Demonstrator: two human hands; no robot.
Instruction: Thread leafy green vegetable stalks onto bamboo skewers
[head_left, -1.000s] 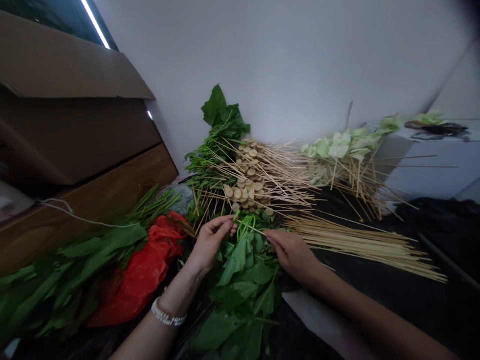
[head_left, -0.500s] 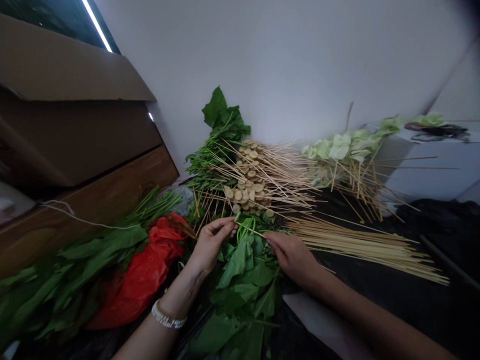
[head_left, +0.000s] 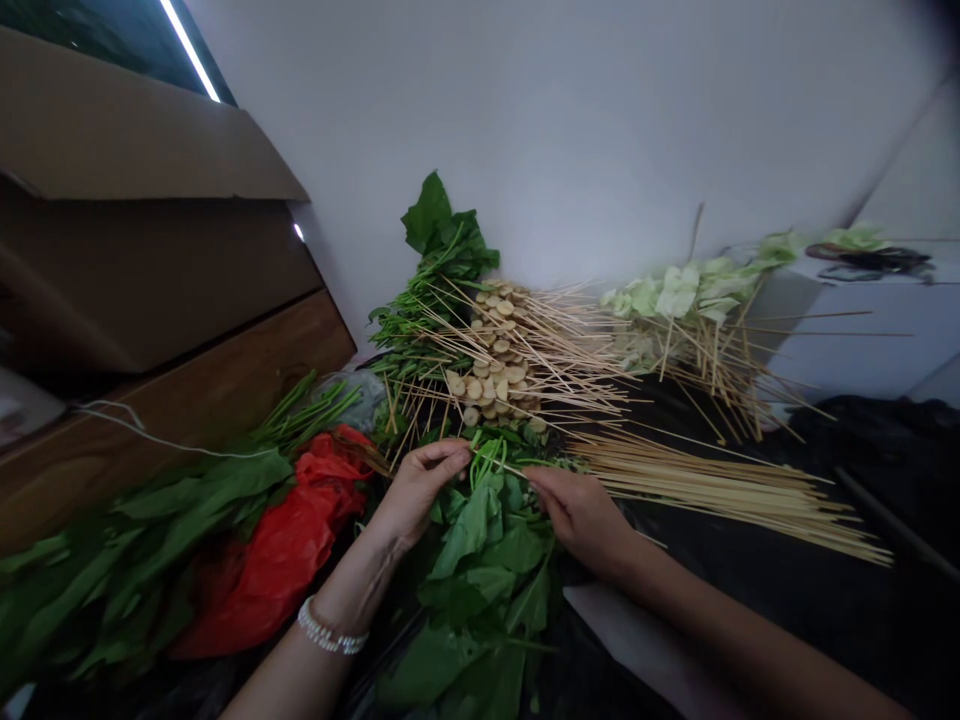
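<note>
My left hand (head_left: pixel 421 488), with a beaded bracelet on its wrist, pinches the stem end of leafy greens (head_left: pixel 480 535). A thin wooden skewer (head_left: pixel 504 465) runs across the bent stems, its tip end near my left fingertips. The other part of this skewer is closed in the fingers of my right hand (head_left: pixel 576 508). Broad green leaves hang down between my forearms. Just beyond my hands lie skewers threaded with pale round slices (head_left: pixel 496 385). To the right of my right hand is a bundle of bare skewers (head_left: pixel 735 490).
Skewered greens (head_left: pixel 431 300) lean at the wall, with skewered pale cabbage leaves (head_left: pixel 679 292) farther right. Loose greens (head_left: pixel 202 500) and a red plastic bag (head_left: pixel 277 560) lie left. A cardboard box (head_left: pixel 150 270) stands back left. Black plastic (head_left: pixel 720 590) covers the work surface.
My left fingers have closed in slightly over the stem end, hiding more of it. My right hand stays on the skewer, and the view has shifted a little.
</note>
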